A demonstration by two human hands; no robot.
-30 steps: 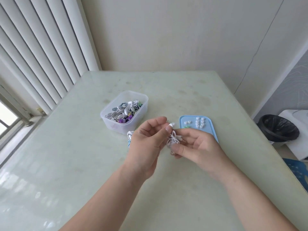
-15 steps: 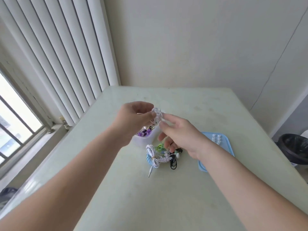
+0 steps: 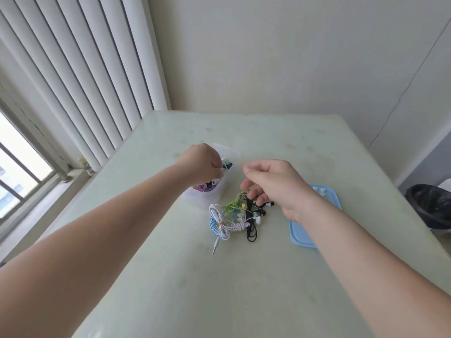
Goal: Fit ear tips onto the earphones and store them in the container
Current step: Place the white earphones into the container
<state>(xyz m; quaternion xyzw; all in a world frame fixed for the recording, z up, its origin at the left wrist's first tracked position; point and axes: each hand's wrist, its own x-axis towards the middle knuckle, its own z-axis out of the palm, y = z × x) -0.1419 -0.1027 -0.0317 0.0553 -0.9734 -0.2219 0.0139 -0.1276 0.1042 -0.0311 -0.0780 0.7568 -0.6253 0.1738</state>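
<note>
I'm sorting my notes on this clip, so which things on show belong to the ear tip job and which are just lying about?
Belong to the job: clear container, pile of earphones beside it, blue tray, white ear tips on it.
Just lying about: black bin, white blinds, window.

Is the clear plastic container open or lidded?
Open: no lid covers the clear plastic container; the left hand reaches in among coiled earphones.
</note>
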